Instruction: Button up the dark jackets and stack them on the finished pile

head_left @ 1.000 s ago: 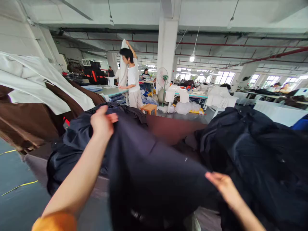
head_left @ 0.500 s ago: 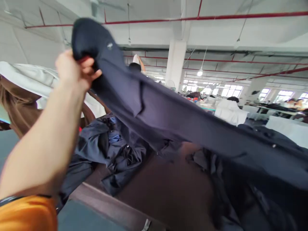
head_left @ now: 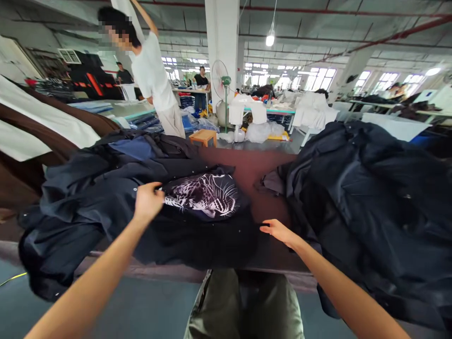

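"Most of the dark garment (head_left: 197, 242) shows, but where does its left side end?"

"I can't make that out; it merges with the left heap (head_left: 77, 193). It lies on the brown table (head_left: 250, 162), between the person's arms."

"And the hands?"

"The left hand (head_left: 149, 203) curls at the left end of the animal print (head_left: 205, 194); whether it pinches cloth, I can't tell. The right hand (head_left: 277, 230) keeps its fingers together by the garment's right edge; any hold there is unclear too."

"Writing?"

"White marks beside the left hand, too small to read."

"Edges and room?"

"The garment reaches close to the table's near edge, above the person's legs (head_left: 215, 306). A strip of tabletop separates it from the right heap (head_left: 374, 188), which the frame cuts off."
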Action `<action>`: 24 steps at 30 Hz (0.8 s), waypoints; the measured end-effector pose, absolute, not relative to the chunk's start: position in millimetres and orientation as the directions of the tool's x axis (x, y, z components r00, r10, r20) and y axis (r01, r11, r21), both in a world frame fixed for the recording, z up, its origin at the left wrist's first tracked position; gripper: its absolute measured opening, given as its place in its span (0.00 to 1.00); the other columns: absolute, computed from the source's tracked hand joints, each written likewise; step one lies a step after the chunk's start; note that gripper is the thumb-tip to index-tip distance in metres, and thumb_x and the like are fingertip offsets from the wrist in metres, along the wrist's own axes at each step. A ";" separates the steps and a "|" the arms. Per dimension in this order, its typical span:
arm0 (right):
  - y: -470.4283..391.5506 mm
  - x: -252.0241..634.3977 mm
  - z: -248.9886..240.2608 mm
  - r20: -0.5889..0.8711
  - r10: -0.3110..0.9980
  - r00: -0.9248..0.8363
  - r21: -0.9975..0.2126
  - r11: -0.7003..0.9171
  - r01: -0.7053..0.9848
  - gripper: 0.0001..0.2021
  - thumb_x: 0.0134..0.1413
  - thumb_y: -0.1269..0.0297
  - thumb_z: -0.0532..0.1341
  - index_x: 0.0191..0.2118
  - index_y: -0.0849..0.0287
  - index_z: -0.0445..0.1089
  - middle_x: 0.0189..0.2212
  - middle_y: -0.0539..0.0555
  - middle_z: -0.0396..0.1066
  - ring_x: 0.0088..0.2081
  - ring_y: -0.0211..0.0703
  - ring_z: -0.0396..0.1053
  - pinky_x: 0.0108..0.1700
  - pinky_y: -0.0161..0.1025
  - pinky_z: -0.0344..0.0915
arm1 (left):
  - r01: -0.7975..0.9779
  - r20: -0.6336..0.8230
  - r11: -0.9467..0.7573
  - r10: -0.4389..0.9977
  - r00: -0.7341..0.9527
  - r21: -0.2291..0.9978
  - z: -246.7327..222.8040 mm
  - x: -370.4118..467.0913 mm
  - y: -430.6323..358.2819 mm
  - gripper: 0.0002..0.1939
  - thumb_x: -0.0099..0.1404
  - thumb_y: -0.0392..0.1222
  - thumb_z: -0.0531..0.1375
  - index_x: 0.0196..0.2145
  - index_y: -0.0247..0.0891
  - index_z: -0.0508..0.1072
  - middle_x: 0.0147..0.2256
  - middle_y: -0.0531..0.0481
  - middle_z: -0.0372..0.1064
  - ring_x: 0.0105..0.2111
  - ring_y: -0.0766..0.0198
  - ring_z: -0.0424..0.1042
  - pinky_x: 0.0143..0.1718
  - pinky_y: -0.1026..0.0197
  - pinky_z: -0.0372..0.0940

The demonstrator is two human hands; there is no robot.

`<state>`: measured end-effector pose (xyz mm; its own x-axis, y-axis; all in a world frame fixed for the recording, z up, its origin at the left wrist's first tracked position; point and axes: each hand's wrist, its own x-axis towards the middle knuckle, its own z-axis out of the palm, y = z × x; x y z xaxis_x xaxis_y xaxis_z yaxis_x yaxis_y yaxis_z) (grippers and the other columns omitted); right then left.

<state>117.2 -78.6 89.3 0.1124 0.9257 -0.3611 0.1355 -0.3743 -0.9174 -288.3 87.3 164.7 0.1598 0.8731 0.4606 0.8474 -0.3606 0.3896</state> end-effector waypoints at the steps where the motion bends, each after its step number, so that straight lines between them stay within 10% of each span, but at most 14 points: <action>1: -79.0 111.8 76.1 -0.352 0.921 0.164 -0.927 -0.368 0.077 0.14 0.42 0.56 0.69 0.30 0.60 0.71 0.21 0.47 0.67 0.22 0.34 0.61 0.26 0.31 0.62 | 0.826 0.451 -0.431 0.857 0.249 0.364 145.8 -260.7 78.2 0.15 0.63 0.36 0.51 0.45 0.33 0.71 0.46 0.40 0.72 0.50 0.51 0.69 0.57 0.48 0.63; 6: -108.2 92.4 45.9 -0.389 0.884 0.260 -0.920 -0.360 -0.153 0.17 0.50 0.51 0.63 0.40 0.59 0.67 0.25 0.49 0.67 0.21 0.36 0.63 0.25 0.35 0.67 | 0.440 0.139 -0.867 0.478 0.867 0.236 72.8 -157.5 36.4 0.19 0.66 0.32 0.52 0.53 0.40 0.71 0.52 0.43 0.71 0.52 0.55 0.69 0.58 0.52 0.61; 12: -175.6 119.8 79.9 -0.395 0.883 0.255 -0.912 -0.343 -0.225 0.21 0.50 0.44 0.66 0.35 0.59 0.69 0.16 0.43 0.56 0.13 0.27 0.44 0.13 0.29 0.42 | 0.528 -0.047 -0.780 0.546 0.837 0.336 39.9 -143.0 -12.1 0.16 0.70 0.41 0.53 0.51 0.36 0.72 0.47 0.40 0.74 0.48 0.53 0.74 0.49 0.54 0.67; 17: -187.6 143.9 110.2 -0.106 0.907 0.408 -0.978 -0.168 0.119 0.19 0.47 0.46 0.69 0.33 0.60 0.75 0.30 0.55 0.74 0.32 0.45 0.71 0.33 0.36 0.69 | 0.468 -0.350 -0.729 0.324 0.879 0.500 81.8 -135.6 -16.9 0.16 0.70 0.45 0.51 0.35 0.39 0.78 0.33 0.46 0.78 0.32 0.57 0.76 0.35 0.60 0.65; 24: -88.0 132.8 91.7 0.071 0.798 0.598 -0.997 0.062 0.036 0.20 0.54 0.47 0.63 0.39 0.63 0.75 0.36 0.58 0.77 0.38 0.50 0.72 0.44 0.43 0.69 | 0.617 -0.399 -0.535 0.475 0.785 0.577 145.3 -153.9 94.8 0.18 0.66 0.53 0.55 0.40 0.38 0.76 0.39 0.51 0.76 0.39 0.57 0.73 0.38 0.63 0.62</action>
<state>132.8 -88.0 91.7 0.5982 0.7982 0.0713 0.0356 0.0624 -0.9974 -153.9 94.8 145.3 0.7846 0.4748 -0.3986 0.6170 -0.5352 0.5769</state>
